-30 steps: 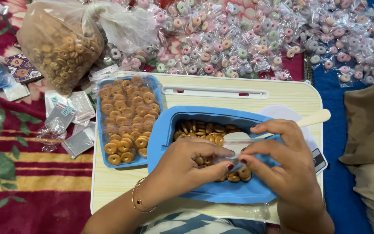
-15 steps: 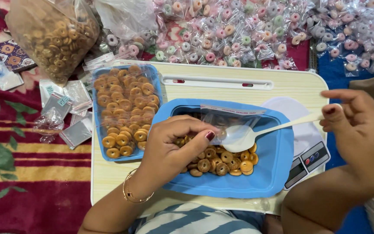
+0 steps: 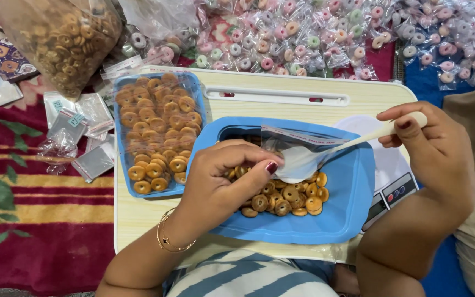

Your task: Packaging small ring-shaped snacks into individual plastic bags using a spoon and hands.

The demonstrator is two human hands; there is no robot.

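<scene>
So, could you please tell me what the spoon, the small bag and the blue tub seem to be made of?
The spoon looks like cream plastic, matte and one-piece. The small bag seems thin clear plastic film: glossy, creased, see-through. The blue tub appears to be smooth moulded plastic with a soft sheen. The right hand holds the spoon; the left hand pinches the bag.

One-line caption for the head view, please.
Left hand holds a small clear bag open while right hand tips a white spoon into it over a blue tray of ring biscuits.
</scene>
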